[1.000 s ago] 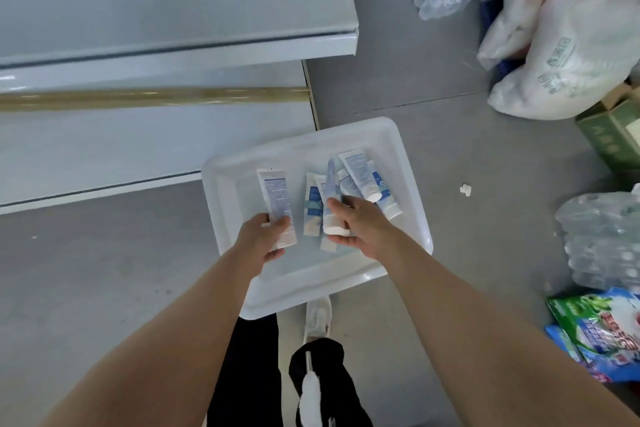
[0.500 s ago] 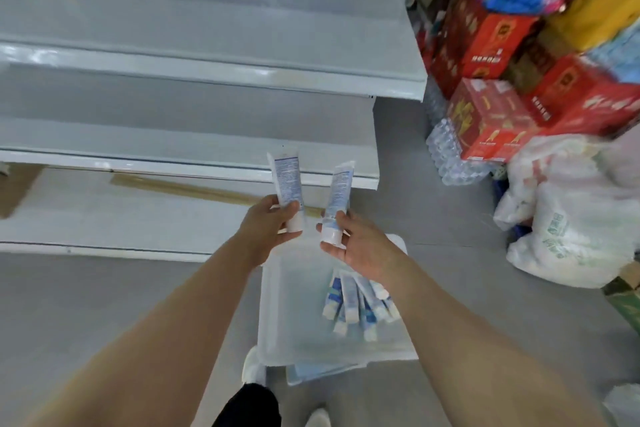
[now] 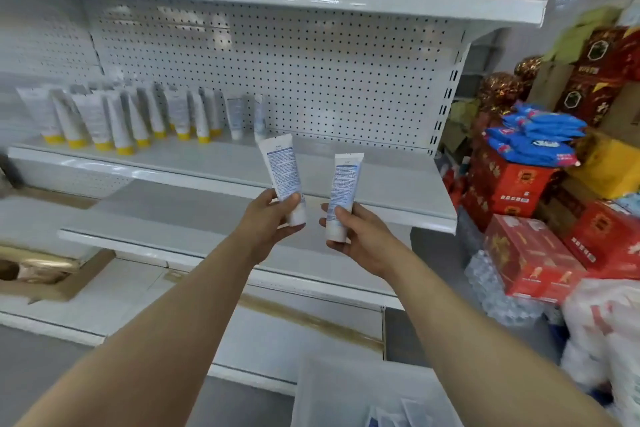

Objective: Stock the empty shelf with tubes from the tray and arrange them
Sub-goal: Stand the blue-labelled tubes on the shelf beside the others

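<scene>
Both arms reach forward toward the white metal shelf. The left hand grips a white tube with blue print by its cap end, thumb across the front, the crimped end pointing up and tilted slightly left. The right hand grips a second matching tube the same way, cap down, nearly upright. The two tubes are held side by side, apart from each other, in front of the shelf's front edge and above none of its stock. On the shelf's left part stands a row of yellow-capped tubes, and just right of them two white-capped tubes stand against the pegboard back panel. The white tray lies low in the view, with a few more tubes showing blurred at its bottom edge. Red cartons and blue packets are stacked to the right.
</scene>
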